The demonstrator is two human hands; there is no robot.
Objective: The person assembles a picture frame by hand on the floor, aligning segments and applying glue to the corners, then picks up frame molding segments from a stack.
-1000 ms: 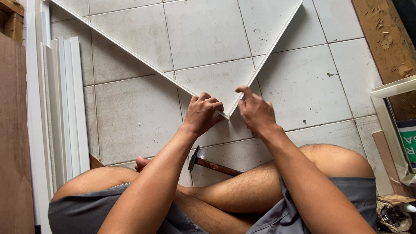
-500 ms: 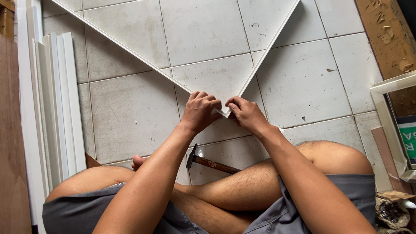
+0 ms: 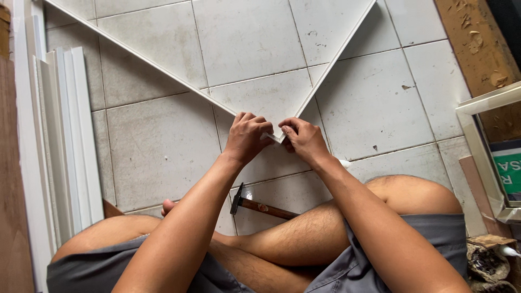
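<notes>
on the tiled floor [image 3: 163,146], both hands [image 3: 247,138] pinch the white frame corner [image 3: 278,137], its strips running diagonally away up-left and up-right.

A green package or sign with white lettering [image 3: 507,174] sits at the right edge, framed by pale trim [image 3: 485,157]

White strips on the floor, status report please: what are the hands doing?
Left hand and right hand pinch the corner where two white strips meet in a V. Hammer lies untouched by the legs. Nothing in the way on the tiles.
</notes>
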